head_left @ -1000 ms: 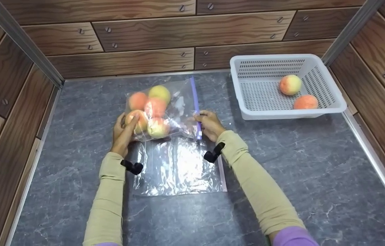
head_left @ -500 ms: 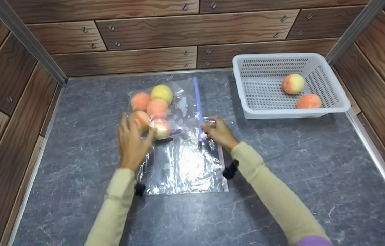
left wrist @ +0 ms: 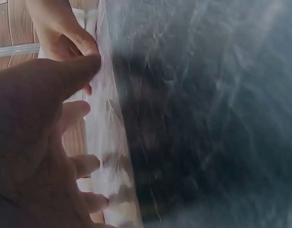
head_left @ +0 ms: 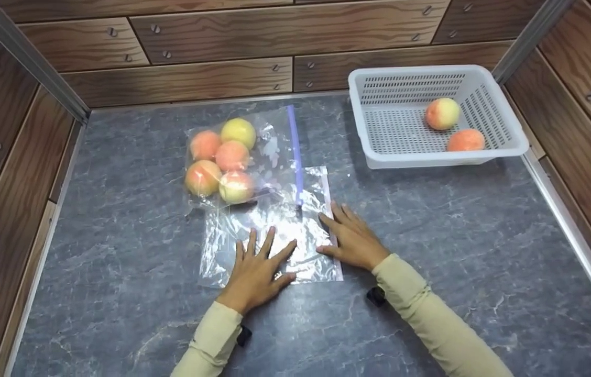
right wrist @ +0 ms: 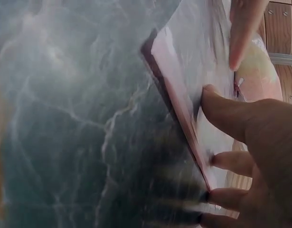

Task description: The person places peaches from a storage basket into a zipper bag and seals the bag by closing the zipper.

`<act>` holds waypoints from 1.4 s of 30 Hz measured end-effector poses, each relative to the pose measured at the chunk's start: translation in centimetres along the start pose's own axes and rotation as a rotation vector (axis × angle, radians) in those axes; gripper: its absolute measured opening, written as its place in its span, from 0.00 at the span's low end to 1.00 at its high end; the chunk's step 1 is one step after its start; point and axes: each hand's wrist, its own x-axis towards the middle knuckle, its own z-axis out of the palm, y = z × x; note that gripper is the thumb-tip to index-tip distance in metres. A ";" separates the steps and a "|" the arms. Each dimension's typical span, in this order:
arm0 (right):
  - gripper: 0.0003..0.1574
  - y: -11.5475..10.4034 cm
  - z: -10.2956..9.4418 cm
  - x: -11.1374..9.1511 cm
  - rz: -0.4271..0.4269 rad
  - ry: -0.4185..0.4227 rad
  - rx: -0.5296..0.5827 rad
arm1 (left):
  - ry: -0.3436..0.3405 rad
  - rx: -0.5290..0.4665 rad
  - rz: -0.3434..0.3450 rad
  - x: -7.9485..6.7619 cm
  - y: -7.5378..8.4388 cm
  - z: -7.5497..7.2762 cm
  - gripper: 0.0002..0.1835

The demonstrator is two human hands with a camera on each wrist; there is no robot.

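A flat clear zip bag lies on the grey marbled surface, with a pale pink strip along its right edge. My left hand is spread over its lower part, fingers straight and apart. At the strip edge is my right hand, its fingers extended and thumb over the bag; the right wrist view shows the pink strip slightly lifted near the fingertips. Beyond both hands, a second clear zip bag with a purple strip holds several peach-like fruits, one yellow. It overlaps the flat bag's far part.
At the back right stands a white perforated plastic basket with two fruits, one yellow-red and one orange. Wood-patterned panels enclose the surface at the back and sides, with metal strips along the corners.
Both hands have let go of the filled bag and come back toward the person, over the flat bag. The left hand also moved right and spread its fingers. The filled bag now lies untouched.
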 end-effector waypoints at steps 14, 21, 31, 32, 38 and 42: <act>0.50 -1.0 0.1 -0.4 0.336 0.215 0.810 | 0.252 0.174 -0.117 3.4 -3.7 -2.9 0.37; 0.44 -1.1 0.7 0.9 0.502 0.258 1.226 | 0.180 0.135 -0.179 4.0 -5.4 -3.0 0.34; 0.09 -0.7 1.1 1.0 0.430 0.304 1.066 | 0.051 0.124 -0.260 6.2 -6.6 -4.3 0.33; 0.08 -0.5 1.0 0.9 0.425 0.310 1.062 | 0.041 0.131 -0.268 6.4 -6.7 -4.5 0.32; 0.12 1.1 0.3 -0.5 0.415 0.291 1.030 | 0.041 0.137 -0.294 6.9 -7.3 -5.4 0.29; 0.14 2.6 0.0 -2.7 0.426 0.280 1.018 | 0.058 0.116 -0.267 6.8 -7.6 -5.3 0.30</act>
